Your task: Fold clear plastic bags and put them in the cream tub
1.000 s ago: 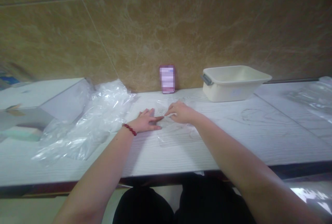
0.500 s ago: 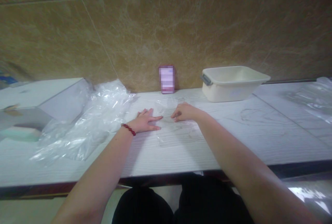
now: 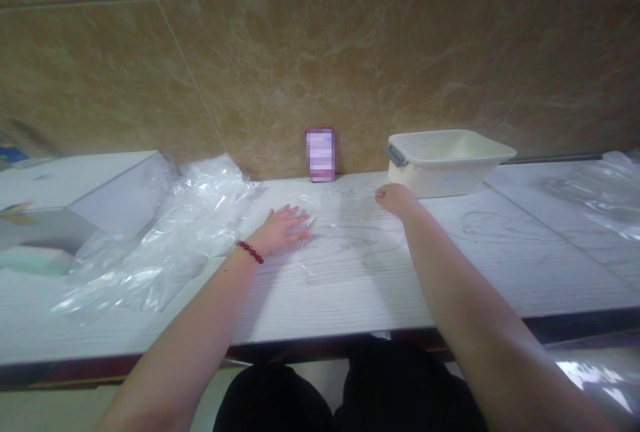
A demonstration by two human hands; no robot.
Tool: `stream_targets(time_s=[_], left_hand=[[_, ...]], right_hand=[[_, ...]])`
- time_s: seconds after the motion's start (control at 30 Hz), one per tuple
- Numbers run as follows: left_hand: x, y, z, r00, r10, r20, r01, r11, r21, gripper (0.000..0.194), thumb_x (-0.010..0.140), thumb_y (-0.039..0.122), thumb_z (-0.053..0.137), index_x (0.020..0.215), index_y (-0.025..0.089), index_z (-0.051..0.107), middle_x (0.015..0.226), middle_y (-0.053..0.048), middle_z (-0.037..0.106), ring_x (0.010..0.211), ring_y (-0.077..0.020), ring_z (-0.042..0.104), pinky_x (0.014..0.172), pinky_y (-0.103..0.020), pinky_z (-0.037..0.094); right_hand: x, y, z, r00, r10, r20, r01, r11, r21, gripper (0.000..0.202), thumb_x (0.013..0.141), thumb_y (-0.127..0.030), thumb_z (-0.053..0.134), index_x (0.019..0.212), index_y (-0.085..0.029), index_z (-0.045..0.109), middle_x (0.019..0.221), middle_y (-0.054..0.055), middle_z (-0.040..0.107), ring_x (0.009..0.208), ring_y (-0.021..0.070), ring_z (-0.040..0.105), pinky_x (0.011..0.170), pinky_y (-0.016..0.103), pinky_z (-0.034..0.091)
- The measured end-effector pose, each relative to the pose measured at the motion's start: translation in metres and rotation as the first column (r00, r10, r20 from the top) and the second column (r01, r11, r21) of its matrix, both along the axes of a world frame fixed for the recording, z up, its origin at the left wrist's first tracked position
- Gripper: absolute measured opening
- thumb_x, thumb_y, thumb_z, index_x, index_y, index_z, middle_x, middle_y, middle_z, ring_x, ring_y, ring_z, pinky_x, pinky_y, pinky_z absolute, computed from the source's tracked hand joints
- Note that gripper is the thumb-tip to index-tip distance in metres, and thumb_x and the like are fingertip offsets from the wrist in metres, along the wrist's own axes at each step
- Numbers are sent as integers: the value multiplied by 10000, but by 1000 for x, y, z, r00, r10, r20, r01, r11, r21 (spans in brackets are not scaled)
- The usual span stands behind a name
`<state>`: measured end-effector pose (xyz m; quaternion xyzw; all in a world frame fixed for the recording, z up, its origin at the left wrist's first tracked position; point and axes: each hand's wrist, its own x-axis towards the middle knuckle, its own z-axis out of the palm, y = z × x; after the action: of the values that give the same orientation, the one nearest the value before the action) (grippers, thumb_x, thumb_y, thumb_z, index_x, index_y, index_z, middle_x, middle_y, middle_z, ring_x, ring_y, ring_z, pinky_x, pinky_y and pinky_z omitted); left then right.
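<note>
A thin, clear plastic bag (image 3: 340, 245) lies on the white wood-grain table, its outline faint. My left hand (image 3: 283, 231), below a red bead bracelet (image 3: 250, 252), is open with fingers spread at the bag's left edge. Fingers closed in a pinch, my right hand (image 3: 397, 200) is in front of the cream plastic tub (image 3: 440, 182). From its fingertips a thin clear strip of the plastic seems to stretch leftwards.
A phone (image 3: 321, 155) with a blurred screen leans upright against the brown tiled wall. Crumpled clear plastic bags (image 3: 195, 212) lie on the left, beside a white box (image 3: 115, 192) and a pale green block (image 3: 37, 259). More clear plastic (image 3: 605, 192) lies far right.
My right hand has moved right and slightly back, from the bag's middle to the tub's front. My left hand stays near its place, its fingers lifted slightly.
</note>
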<state>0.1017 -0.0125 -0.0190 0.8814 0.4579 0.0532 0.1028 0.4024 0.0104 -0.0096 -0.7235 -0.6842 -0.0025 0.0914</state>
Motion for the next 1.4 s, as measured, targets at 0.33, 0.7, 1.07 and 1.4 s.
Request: stream_targets(time_s=[0.33,0.7,1.07,1.4], left_hand=[[3,1,-6,997,-72,3,72,997,26,574,744,579,293,1207,253,385,1321,-68,301,1228,-255,182,959,-517,69],[22,-7,-4,945,-271,182,237,953,189,365,796,399,366,1090,235,507,1135,-41,521,1078,-180,421,961,-394,219],[82,0,5,694,233,682,-139,972,-190,345,778,377,387,1061,216,501,699,-16,604,575,-107,547,563,-214,412],[126,17,0,314,676,667,40,693,-720,120,703,249,512,748,143,547,613,-19,575,533,-106,540,530,-227,431]], right_hand=[[-11,4,-16,991,-117,-71,114,993,-36,252,713,-267,472,876,-165,634,905,89,621,892,188,545,740,241,398],[-31,-5,-4,974,-1,-228,12,999,46,188,711,-232,458,854,-204,577,805,32,624,762,134,552,666,210,392],[-48,-14,2,935,97,-340,-68,993,96,211,628,-217,546,839,-211,545,713,-5,622,672,115,549,566,192,373],[-49,-17,4,926,148,-348,-136,989,60,195,620,-228,584,812,-204,557,711,-14,634,708,114,566,597,192,386]])
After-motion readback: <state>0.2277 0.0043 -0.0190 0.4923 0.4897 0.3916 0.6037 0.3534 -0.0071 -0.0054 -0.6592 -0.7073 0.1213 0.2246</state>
